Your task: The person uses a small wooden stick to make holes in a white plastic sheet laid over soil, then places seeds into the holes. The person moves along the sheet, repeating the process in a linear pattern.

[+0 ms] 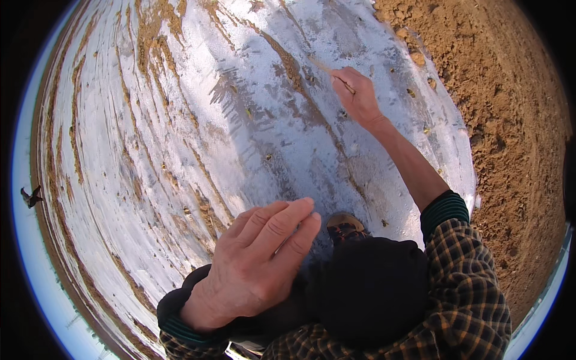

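My right hand (357, 95) is closed around a thin, pale stick (322, 66), reaching out over silvery plastic mulch film (310, 148). The stick's far end points away from me, close to the film; whether it touches I cannot tell. Nearer the camera, my left hand (261, 258) is raised with its back up. Its fingers are loosely extended and slightly bent, with a small gap beside the index finger. The palm and thumb are hidden, so anything beneath them cannot be seen. Small green seedlings (249, 112) show at spots in the film.
My patterned shoe (345, 227) stands on the film, partly behind a dark rounded shape (373, 288), apparently my knee. Bare brown soil (504, 135) borders the film on the right. Loose soil streaks (288, 63) lie across it. A distant dark figure (31, 197) appears far left.
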Tool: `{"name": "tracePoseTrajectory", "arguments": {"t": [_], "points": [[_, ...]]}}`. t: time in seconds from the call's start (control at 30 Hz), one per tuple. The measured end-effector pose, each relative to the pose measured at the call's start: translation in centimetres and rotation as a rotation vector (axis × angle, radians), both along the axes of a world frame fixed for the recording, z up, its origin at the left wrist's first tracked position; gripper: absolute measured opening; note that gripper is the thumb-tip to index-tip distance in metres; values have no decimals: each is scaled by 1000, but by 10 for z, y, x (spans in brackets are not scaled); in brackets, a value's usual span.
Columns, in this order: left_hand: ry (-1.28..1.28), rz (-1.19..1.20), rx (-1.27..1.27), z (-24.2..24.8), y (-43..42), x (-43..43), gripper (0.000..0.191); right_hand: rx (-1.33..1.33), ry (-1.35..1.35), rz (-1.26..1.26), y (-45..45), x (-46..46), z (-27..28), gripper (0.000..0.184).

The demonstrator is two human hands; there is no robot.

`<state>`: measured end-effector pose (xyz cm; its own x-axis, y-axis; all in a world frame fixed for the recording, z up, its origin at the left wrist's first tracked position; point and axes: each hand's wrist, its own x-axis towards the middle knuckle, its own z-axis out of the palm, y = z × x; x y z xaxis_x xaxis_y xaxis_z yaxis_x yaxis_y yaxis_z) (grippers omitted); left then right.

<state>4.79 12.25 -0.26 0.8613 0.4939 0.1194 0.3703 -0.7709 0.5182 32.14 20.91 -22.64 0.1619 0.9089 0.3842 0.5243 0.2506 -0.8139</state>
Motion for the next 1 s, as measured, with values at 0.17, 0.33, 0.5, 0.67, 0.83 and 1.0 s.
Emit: {"name": "tracePoseTrajectory", "arguments": {"t": [0.17, 0.33, 0.5, 0.67, 0.83, 1.0], "points": [[-20, 6, 2, 0, 0, 1, 34, -35, 61, 24, -20, 6, -18, 15], [-12, 6, -17, 0, -1, -2, 34, -85, 271, -46, -43, 25, -27, 18], [6, -13, -24, -3, -4, -3, 34, -216, 539, -152, -42, 34, -8, 24], [34, -54, -41, -6, -6, -3, 31, -85, 547, -73, 9, 18, 12, 26], [58, -44, -73, -5, -8, -6, 30, -86, 658, -50, 62, -6, 7, 26], [86, -79, -56, -2, -9, -10, 36, -157, 637, -95, 95, -13, -5, 29]]}}
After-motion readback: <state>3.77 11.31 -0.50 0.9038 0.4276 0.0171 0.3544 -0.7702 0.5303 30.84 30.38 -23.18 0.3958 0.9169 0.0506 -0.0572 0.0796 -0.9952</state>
